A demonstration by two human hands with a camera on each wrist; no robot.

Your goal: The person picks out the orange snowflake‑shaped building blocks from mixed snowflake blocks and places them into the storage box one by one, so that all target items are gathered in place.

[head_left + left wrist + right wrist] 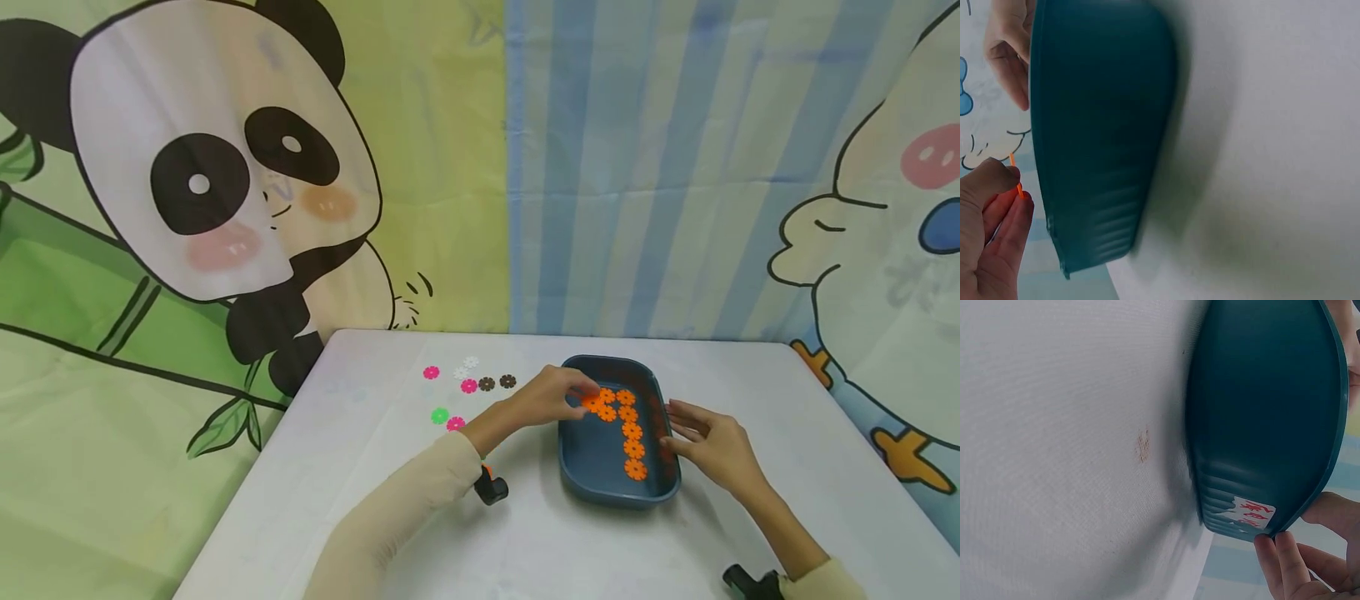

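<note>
A dark blue-green plastic tray (592, 467) stands on the table. Inside it, several orange notched discs (633, 448) lie flat in a bent row running along the far end and down the right side. My left hand (551, 396) reaches over the tray's left rim and pinches an orange disc (1017, 178) edge-on between thumb and fingers. My right hand (716, 446) holds the tray's right rim, thumb at the edge and fingertips (1265, 544) against the outer wall beside a torn white label (1252, 512) with red writing. Part of the disc row's far-left end is hidden by the left fingers.
Left of the tray lie loose discs: pink ones (468, 386), white ones (471, 362), brown ones (487, 384) and a green one (439, 415). My left forearm partly covers that area. A printed cloth with a panda (225, 167) hangs behind the white table (360, 392).
</note>
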